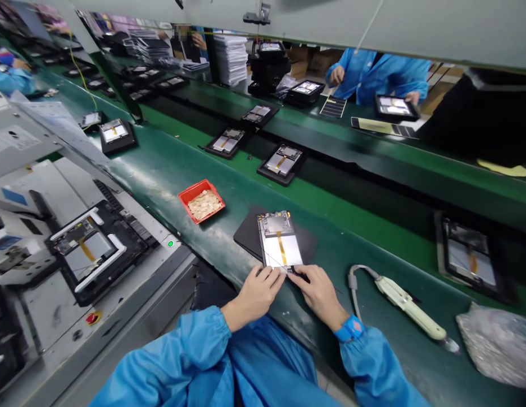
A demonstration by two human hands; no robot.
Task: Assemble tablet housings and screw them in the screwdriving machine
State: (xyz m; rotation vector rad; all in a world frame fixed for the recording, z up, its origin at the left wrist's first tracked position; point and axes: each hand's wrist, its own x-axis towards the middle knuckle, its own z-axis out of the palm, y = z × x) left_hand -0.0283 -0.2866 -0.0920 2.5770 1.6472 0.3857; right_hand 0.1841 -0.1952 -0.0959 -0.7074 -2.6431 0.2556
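An opened tablet (pixel 292 249) lies face down on a dark pad (pixel 248 233), its circuit board, pale battery and orange ribbon cable exposed. A thin dark wire crosses the battery's near left corner. At the tablet's near edge my left hand (pixel 258 293) is closed, fingers bent and fingertips on that edge. Close beside it my right hand (pixel 321 294) pinches the same edge near a small black part, thumb and forefinger together. The fingers hide exactly what lies between them. My right wrist wears a blue band (pixel 350 329).
A red tray (pixel 187 199) of small pale pieces stands left of the tablet. Right lie an electric screwdriver (pixel 409 308) with its cord and a plastic bag (pixel 496 345). A machine (pixel 139 299) holds another tablet (pixel 87 251). Beyond, more tablets (pixel 282 161) sit along the line; a co-worker's sleeves (pixel 409 76) show.
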